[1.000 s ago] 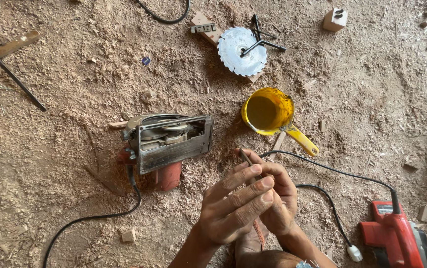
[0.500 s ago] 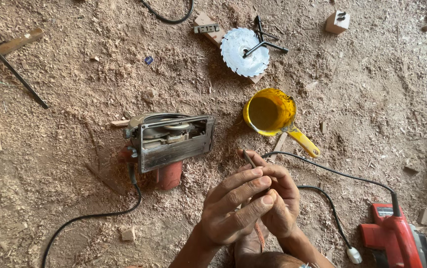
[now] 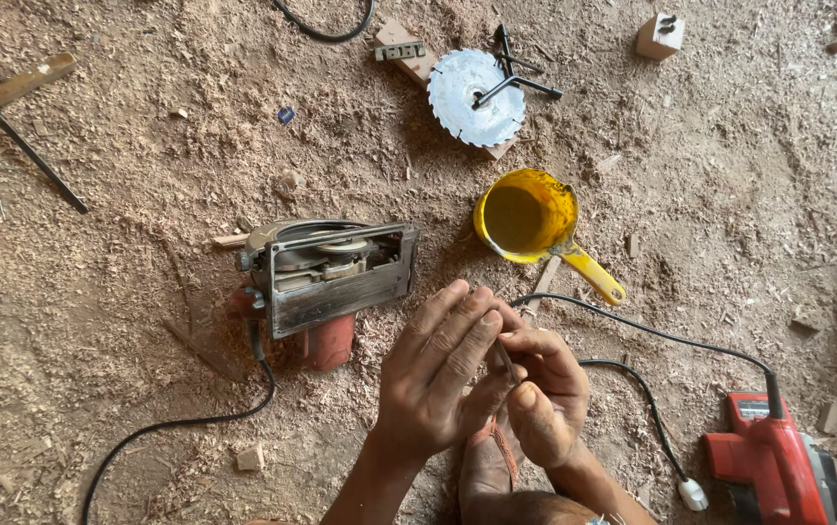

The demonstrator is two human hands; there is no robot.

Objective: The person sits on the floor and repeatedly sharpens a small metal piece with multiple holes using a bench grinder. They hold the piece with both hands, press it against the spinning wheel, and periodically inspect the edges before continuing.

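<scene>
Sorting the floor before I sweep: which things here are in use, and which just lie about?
In use: left hand, right hand, thin piece held between them.

Lying about: circular saw, blade, yellow cup, red tool, wood block.

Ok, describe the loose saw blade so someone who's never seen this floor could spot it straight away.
Start at the yellow pot in the middle of the sawdust floor, just beyond the hands. Go straight past it, away from the person, to the saw blade, lying flat with a black metal tool across it. It is the only round, toothed, silvery disc lying loose.
</scene>
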